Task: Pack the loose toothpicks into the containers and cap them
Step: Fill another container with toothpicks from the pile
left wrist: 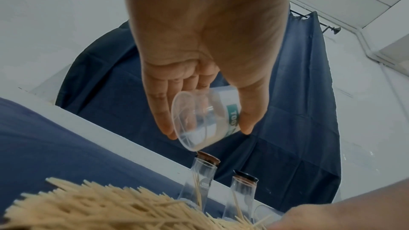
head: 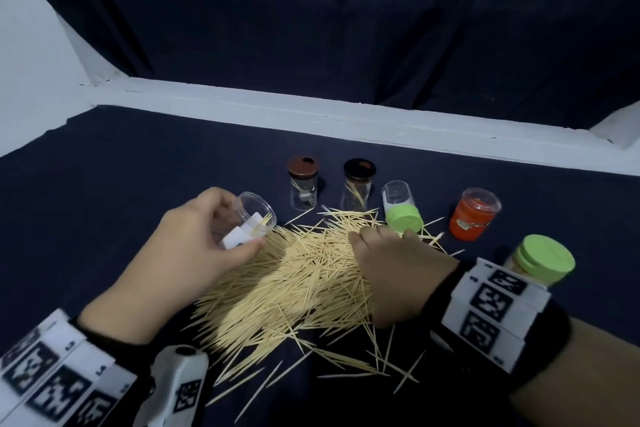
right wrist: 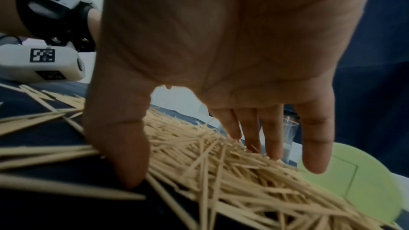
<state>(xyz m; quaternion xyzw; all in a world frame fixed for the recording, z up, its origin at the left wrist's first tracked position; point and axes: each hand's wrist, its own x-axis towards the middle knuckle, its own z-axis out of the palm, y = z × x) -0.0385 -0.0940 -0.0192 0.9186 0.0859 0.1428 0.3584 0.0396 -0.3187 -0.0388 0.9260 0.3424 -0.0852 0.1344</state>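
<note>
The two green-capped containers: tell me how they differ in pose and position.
The nearer green-capped container stands upright at the right edge, behind the right wrist; the farther green-capped container lies tipped on its side, cap toward the camera. The tipped one touches the toothpick pile, beside the right hand; the upright one stands apart from the pile. The tipped one's body looks clear and white; the upright one's is mostly hidden. Both have closed light-green caps.

The clear cup (left wrist: 204,120) label reads "TOO" (rest hidden).
</note>
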